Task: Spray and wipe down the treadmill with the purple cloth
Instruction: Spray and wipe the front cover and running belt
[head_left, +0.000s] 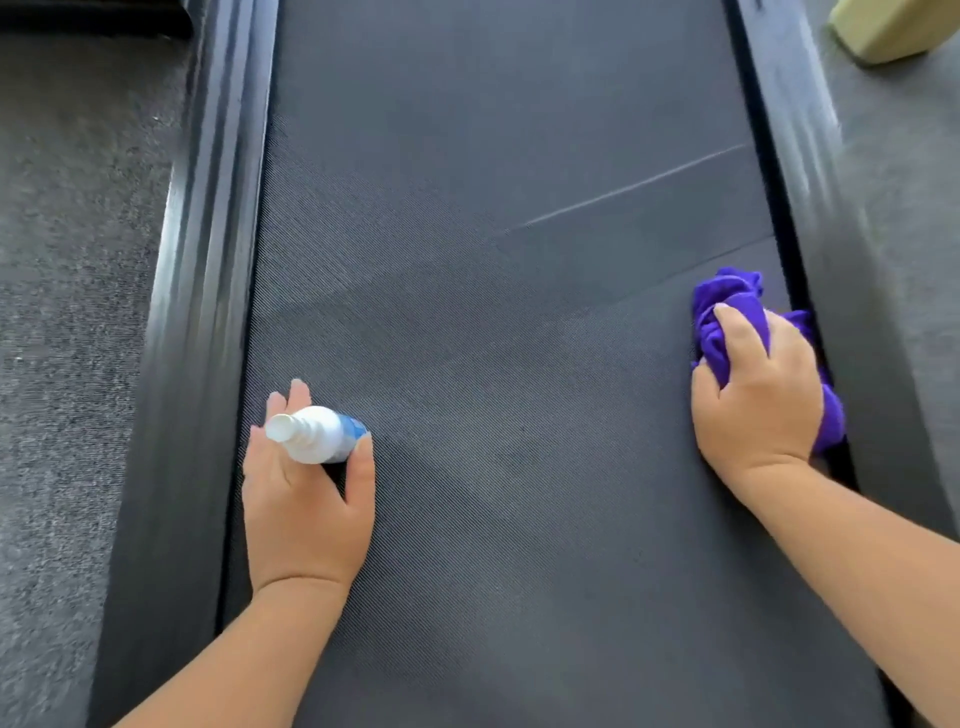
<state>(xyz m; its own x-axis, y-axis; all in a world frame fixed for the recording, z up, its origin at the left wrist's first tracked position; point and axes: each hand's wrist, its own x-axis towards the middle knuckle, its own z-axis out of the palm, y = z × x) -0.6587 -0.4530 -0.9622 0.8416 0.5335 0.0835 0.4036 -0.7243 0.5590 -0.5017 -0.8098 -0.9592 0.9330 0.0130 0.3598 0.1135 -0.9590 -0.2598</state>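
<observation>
Her left hand (306, 499) curls round a white spray bottle (317, 434); the right hand (758, 389) presses the bunched purple cloth (727, 306), gripped, onto the treadmill belt (493, 312).

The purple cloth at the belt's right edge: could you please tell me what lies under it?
The purple cloth, bunched under the right hand, lies on the treadmill belt against the right side rail. The belt beneath it, and any dirt there, is covered.
</observation>
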